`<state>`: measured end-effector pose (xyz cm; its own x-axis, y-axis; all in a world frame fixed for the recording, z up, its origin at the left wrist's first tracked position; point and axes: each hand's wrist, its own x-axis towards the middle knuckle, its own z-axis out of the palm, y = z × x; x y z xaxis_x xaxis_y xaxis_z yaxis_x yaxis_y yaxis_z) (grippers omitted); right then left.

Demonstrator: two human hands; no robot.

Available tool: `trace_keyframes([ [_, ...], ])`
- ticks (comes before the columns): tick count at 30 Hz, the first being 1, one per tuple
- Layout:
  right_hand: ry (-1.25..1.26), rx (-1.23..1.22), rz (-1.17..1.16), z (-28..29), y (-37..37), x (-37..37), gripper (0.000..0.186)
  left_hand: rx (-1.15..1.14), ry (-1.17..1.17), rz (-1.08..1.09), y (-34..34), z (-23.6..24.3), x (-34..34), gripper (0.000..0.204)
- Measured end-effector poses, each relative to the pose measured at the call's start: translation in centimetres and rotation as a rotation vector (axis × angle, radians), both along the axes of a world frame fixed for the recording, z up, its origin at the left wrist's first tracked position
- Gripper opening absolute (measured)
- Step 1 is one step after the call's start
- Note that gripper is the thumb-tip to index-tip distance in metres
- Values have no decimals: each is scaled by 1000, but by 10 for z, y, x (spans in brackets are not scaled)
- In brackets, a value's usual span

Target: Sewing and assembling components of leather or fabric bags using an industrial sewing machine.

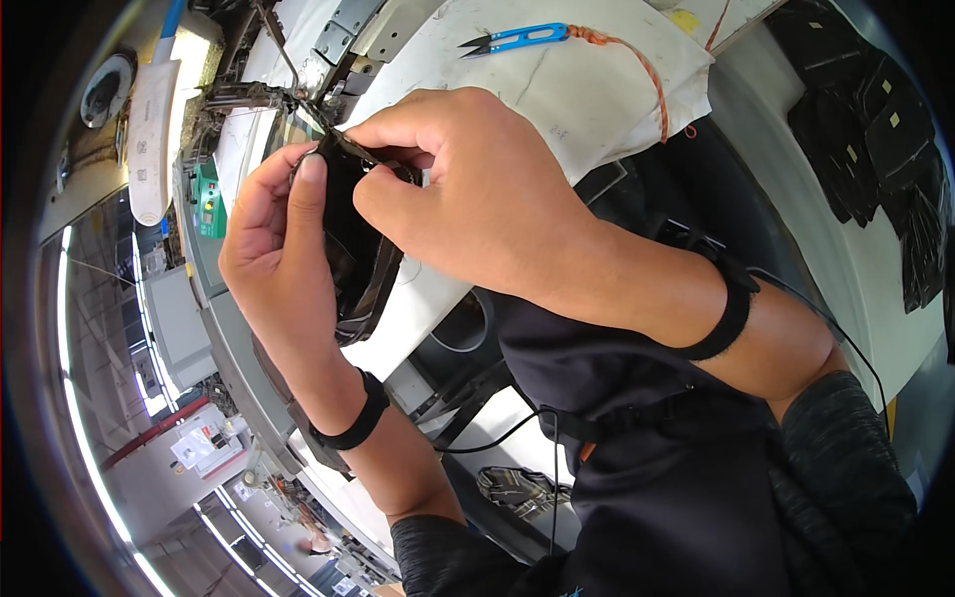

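Observation:
A black fabric piece hangs between my two hands, its top edge close to the needle area of a sewing machine. My left hand pinches that edge between thumb and fingertips. Just to the right, my right hand is also closed on the piece, thumb and forefinger at a narrow folded strip along the edge. The fingers hide part of the fabric, and its lower part hangs below them.
Blue thread snips on an orange cord lie on a white cloth beyond my right hand. Several dark fabric pieces are piled at the far right. A thin black cable runs by my right arm.

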<state>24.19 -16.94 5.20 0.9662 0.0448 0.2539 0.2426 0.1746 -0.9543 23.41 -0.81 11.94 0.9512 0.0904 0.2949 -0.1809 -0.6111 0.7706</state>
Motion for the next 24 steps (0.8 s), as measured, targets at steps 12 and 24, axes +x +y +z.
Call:
trace_keyframes([
  [12, -37, 13, -11, -5, -2, 5, 25, -188, 96, 90, 0, -10, 1, 26],
  [24, 19, -5, 46, -2, -5, 1, 30, -167, 65, 133, -7, -9, -3, 19],
])
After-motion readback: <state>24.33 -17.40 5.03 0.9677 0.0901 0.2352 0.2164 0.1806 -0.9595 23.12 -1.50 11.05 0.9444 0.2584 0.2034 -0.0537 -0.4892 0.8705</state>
